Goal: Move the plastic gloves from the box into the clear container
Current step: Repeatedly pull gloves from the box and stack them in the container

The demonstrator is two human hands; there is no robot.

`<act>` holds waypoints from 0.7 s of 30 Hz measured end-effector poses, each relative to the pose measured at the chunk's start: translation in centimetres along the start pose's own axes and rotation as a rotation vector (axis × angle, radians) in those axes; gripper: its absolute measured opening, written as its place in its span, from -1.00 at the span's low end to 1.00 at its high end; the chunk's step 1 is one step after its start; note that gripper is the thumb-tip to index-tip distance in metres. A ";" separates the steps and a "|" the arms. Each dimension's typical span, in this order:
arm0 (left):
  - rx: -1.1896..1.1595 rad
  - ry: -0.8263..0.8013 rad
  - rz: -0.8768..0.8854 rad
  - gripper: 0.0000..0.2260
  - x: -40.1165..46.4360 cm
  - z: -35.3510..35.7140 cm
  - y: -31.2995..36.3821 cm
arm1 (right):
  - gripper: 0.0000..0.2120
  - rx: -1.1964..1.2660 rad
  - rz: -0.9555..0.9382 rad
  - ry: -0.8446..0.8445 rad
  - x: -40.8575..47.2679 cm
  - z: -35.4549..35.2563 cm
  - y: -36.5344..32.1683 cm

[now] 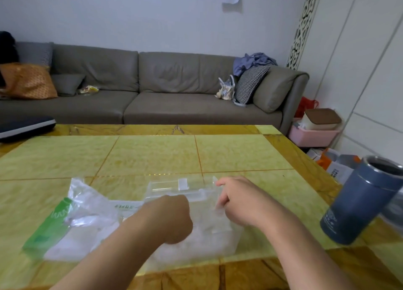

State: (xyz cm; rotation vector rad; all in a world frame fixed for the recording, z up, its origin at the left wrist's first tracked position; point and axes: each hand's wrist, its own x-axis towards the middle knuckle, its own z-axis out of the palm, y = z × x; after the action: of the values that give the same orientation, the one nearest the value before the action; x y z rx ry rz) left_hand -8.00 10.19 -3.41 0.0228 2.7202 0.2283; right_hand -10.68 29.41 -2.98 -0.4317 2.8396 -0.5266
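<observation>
Head view: a clear container (196,202) sits near the front edge of the yellow tiled worktop (152,154), its open lid (181,186) standing up at the far side. Inside, against the bottom, lies a whitish crumpled mass — the plastic gloves (209,239), seen through the transparent wall. The left hand (168,217) is curled into a fist and reaches down into the container from above; what its fingers hold cannot be made out, since they are turned away from the camera. The right hand (237,200) is at the container's right rim, fingers bent and pinching the thin clear edge there. Just left of the container, touching it, lies the glove packaging (65,222) — a flattened, green-and-white printed wrapper, crumpled and open at its far end; whether any gloves remain in it cannot be told. At the right edge of the worktop stands a dark blue tumbler (359,200), open-topped, well apart from the container. Beyond the worktop runs a grey sofa (152,82) with an orange cushion (28,80) at its left end and a checked cushion (250,84) at its right.
</observation>
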 end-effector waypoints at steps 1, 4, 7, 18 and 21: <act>0.025 0.028 -0.003 -0.82 -0.4 -0.2 0.2 | -0.52 -0.014 -0.014 -0.055 -0.5 0.1 0.2; 0.088 0.103 -0.004 -0.80 -1.4 -0.6 0.6 | -0.19 -0.010 -0.080 -0.051 -0.6 0.1 0.4; 0.066 0.206 -0.004 -0.79 -2.2 -1.0 0.8 | -0.20 0.043 -0.026 0.036 0.1 -0.9 -0.5; -0.256 0.078 0.148 -0.70 -0.1 0.4 0.7 | -0.58 0.338 -0.052 0.396 0.0 -1.4 -2.5; -0.261 -0.011 0.156 -0.74 1.0 1.7 0.4 | -0.59 0.436 -0.058 0.244 0.3 -0.1 -4.1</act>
State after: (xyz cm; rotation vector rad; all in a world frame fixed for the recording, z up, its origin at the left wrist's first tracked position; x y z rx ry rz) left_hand -8.23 10.92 -5.31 0.1605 2.6576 0.6245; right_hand -9.96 25.66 -1.34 -0.3868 2.8179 -1.2517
